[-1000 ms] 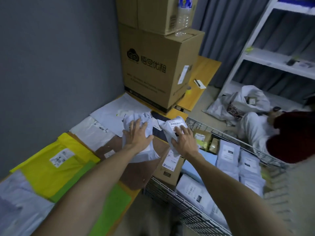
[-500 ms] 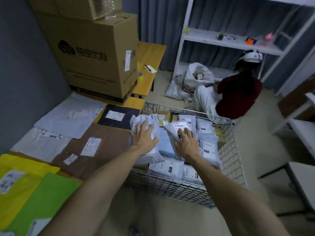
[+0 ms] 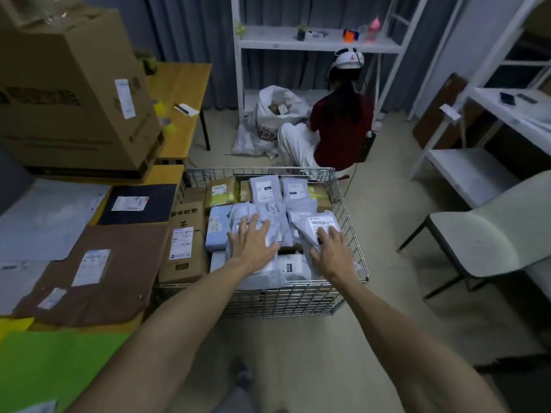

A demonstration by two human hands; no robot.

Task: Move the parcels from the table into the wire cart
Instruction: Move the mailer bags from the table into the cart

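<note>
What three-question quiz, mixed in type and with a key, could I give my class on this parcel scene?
1. True or false: the left hand and right hand both lie flat on parcels in the wire cart.
2. The parcel under the right hand shows: A a barcode label; B a green sticker; C red tape.
3. Fill in: the black parcel on the table lies to the cart's ____.
Key: 1 true; 2 A; 3 left.

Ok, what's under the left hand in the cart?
The left hand lies flat on a crumpled grey mailer in the wire cart. A white parcel peeks out beneath; the rest is covered.
</note>
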